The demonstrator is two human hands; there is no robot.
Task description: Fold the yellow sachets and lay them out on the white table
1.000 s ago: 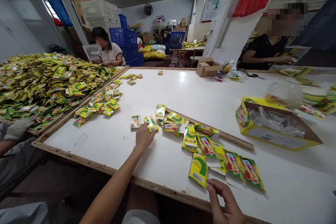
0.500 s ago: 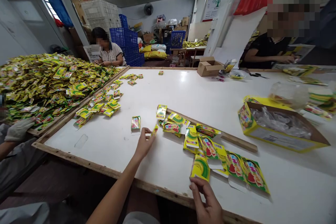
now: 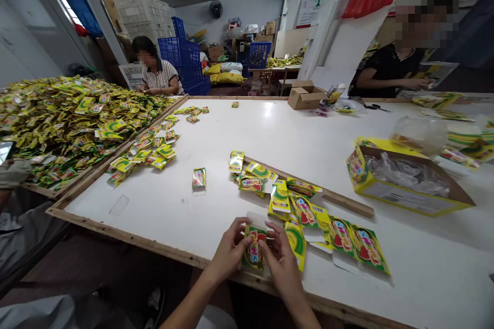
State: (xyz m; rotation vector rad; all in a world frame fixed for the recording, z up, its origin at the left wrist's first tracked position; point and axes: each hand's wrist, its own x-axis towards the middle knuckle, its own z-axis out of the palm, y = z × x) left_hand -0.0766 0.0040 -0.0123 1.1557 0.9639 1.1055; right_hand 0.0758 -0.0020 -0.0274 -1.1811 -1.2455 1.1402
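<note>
Green card fills the gap between my hands: a small box (image 3: 254,256) held at the near edge of the white table (image 3: 154,205), right in front of me. My left hand (image 3: 230,245) pinches one side of it, thumb laid on the printed front; my right hand (image 3: 281,254) pinches the opposite side the same way, so both grips close on the one box. Whether its lower end rests on the wooden rim (image 3: 146,244), I cannot tell. To handle it well, I think the pressure should stay light and even from both sides, since thin card would likely dent under a hard thumb. Keeping the sides square and the fingertips up near the pale flap (image 3: 256,221) should let me steer that flap without creasing it badly. The front is mostly green, with bright lettering running lengthwise and a red patch of fruit beside it; the flap sticks out at the end away from me. Just beside my right hand lies a yellow box (image 3: 296,239), and past it flat green boxes (image 3: 341,238) lie side by side.
</note>
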